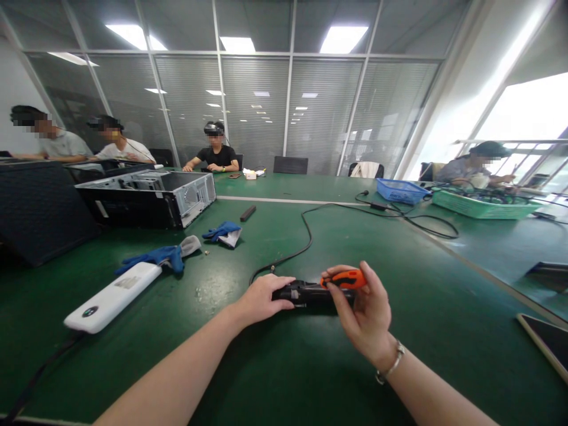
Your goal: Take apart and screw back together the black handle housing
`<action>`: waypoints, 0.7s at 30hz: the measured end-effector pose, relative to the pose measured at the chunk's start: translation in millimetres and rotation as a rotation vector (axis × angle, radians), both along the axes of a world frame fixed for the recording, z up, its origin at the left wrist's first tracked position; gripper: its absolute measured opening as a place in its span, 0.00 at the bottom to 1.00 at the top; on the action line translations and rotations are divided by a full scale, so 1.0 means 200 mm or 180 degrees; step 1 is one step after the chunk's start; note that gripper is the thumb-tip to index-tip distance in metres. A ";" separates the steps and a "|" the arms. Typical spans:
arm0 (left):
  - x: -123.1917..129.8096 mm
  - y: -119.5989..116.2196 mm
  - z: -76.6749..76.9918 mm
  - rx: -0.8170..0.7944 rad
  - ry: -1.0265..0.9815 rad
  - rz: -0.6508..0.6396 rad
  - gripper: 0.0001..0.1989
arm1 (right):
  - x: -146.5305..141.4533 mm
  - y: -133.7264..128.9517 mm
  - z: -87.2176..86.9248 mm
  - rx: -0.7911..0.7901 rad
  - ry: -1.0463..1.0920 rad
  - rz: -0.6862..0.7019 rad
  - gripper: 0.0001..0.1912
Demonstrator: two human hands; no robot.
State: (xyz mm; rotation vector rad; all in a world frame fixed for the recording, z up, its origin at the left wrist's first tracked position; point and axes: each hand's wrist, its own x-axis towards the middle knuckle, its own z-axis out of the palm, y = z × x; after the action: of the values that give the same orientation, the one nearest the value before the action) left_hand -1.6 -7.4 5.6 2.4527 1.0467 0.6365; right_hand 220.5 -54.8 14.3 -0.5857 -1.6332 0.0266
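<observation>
A long black device, its exact kind unclear, lies on the green table in front of me. My left hand grips its left end, thumb on the near side and fingers on the far side. Above the device's right part, my right hand holds a screwdriver with an orange and black handle between thumb and fingers. The screwdriver's tip cannot be made out. A black cable runs from near the device's left end to the back right.
To the left lie a white oblong device, blue and grey gloves and an open computer case. A dark bar lies farther back. Blue and green baskets stand at the right. Several people sit around the tables.
</observation>
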 end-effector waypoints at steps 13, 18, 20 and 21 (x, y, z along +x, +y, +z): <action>0.04 -0.07 0.01 0.0060 0.0043 -0.0216 0.29 | 0.01 0.05 0.03 -0.0996 0.0021 -0.0267 0.36; 0.04 -0.06 0.02 0.0039 -0.0057 -0.0444 0.25 | 0.03 0.06 0.03 -0.0775 -0.0136 -0.0523 0.34; 0.04 -0.06 0.02 0.0030 -0.0052 -0.0432 0.25 | 0.03 0.06 0.04 -0.0493 -0.0291 -0.0799 0.34; 0.04 -0.06 0.02 0.0036 -0.0053 -0.0425 0.25 | 0.03 0.05 0.05 -0.0378 -0.0378 -0.0913 0.33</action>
State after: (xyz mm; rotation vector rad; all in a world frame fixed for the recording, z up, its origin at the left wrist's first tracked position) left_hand 7.0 -18.8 8.8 2.4977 0.8663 0.6198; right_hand 226.8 -44.8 24.7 -0.9232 -1.6558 -0.1251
